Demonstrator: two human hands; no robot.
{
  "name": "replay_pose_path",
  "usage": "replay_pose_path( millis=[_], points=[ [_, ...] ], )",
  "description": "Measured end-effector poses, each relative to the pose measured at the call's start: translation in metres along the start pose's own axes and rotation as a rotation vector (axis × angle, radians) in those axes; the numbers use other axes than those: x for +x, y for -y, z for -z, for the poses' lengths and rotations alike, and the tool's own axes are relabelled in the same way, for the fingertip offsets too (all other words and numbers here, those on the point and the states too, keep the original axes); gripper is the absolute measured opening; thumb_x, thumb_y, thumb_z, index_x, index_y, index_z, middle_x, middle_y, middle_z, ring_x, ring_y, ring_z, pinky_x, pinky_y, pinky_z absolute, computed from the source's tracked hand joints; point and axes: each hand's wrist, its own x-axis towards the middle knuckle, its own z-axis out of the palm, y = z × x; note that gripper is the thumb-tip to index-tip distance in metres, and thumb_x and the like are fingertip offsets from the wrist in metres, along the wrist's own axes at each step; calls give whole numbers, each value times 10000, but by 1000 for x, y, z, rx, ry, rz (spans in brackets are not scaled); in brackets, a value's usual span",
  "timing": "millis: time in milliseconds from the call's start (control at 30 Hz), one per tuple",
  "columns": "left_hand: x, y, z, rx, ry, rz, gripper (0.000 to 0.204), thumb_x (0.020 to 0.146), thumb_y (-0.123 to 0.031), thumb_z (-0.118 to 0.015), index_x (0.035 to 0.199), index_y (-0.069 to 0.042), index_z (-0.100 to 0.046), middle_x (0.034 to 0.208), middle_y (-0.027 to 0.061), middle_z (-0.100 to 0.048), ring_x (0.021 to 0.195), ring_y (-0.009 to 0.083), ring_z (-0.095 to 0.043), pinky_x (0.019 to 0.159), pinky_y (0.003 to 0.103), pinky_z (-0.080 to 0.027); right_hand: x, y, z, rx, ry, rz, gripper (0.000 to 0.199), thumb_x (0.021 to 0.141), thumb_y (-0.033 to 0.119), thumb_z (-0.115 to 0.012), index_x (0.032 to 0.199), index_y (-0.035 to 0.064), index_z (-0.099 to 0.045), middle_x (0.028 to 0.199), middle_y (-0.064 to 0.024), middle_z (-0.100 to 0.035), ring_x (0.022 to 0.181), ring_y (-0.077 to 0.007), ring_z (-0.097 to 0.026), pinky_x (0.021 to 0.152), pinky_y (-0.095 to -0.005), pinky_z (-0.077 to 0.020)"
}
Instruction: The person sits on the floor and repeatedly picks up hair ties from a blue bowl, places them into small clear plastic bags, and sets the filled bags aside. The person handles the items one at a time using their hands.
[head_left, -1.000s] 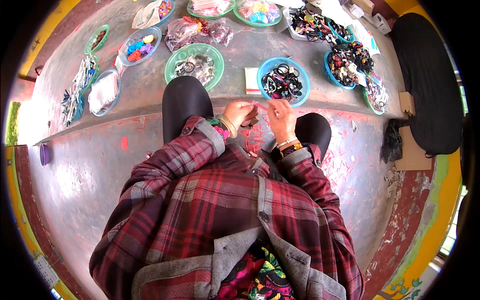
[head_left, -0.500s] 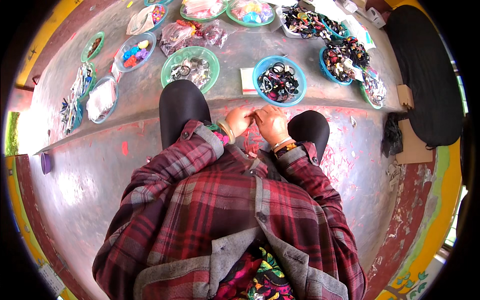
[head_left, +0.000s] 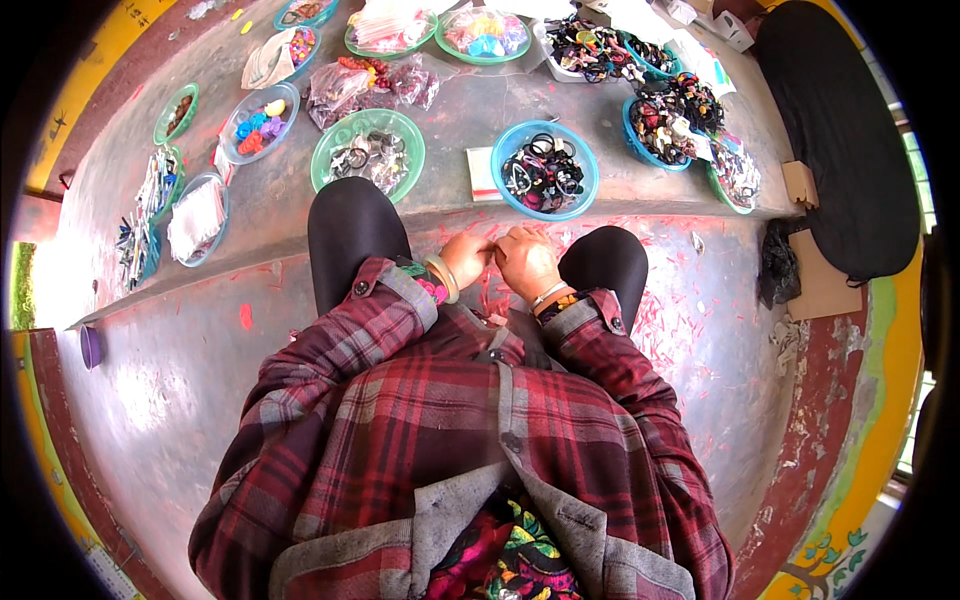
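Between my knees my left hand (head_left: 466,261) and my right hand (head_left: 527,264) meet at their fingertips. The fingers of both are closed in a pinch, and whatever sits between them is too small to make out. Just beyond the hands stands a blue bowl (head_left: 506,197) heaped with dark hair ties and bands (head_left: 545,173). A white and red card or pad (head_left: 482,176) lies against its left side. Past my left knee, a green bowl (head_left: 320,160) holds clear packets and dark rings.
More bowls line the raised step: white packets (head_left: 196,222), coloured pieces (head_left: 262,130), and a blue bowl of dark bands (head_left: 640,140) at the right. Plastic bags (head_left: 370,90) lie between them. Red scraps (head_left: 680,310) litter the floor. A purple cup (head_left: 91,347) stands far left, a black bag (head_left: 778,262) right.
The whole view has shifted slightly, so bowls and knees sit a little lower and to the left. My hands stay together, fingertips still meeting.
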Motion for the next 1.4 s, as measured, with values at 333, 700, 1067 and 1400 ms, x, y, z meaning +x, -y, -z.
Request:
replay_pose_path(
  millis=[333, 700, 1067, 1400],
  points=[
    [-3, -7, 1, 43, 22, 42, 184, 750, -120, -531, 877, -22, -623, 784, 193, -602, 731, 298, -592, 651, 359, -437, -2, 1, 0, 6, 49, -7, 105, 685, 150, -569, 667, 48, -588, 715, -118, -565, 721, -309, -551, 667, -401, -430],
    [-3, -8, 2, 38, 40, 53, 179, 738, -101, -531, 868, -28, -630, 789, 194, -604, 734, 284, -599, 661, 350, -442, -3, 0, 0, 18, 139, -58, 130, 692, 171, -546, 701, 54, -603, 780, -129, -572, 809, -300, -549, 710, -410, -424],
    [-4, -12, 3, 47, 56, 48, 196, 761, -113, -515, 903, -36, -626, 789, 188, -608, 741, 268, -604, 672, 339, -445, -3, -1, -2, 26, 120, -78, 122, 689, 169, -549, 693, 59, -602, 775, -112, -571, 801, -291, -551, 705, -406, -425],
    [-3, -6, 0, 44, 46, -3, 183, 769, -103, -499, 886, -40, -624, 740, 158, -607, 688, 237, -581, 640, 330, -431, -1, -1, -1, 15, 114, -82, 116, 678, 169, -551, 686, 64, -599, 765, -110, -576, 790, -291, -553, 695, -405, -423]
  ],
)
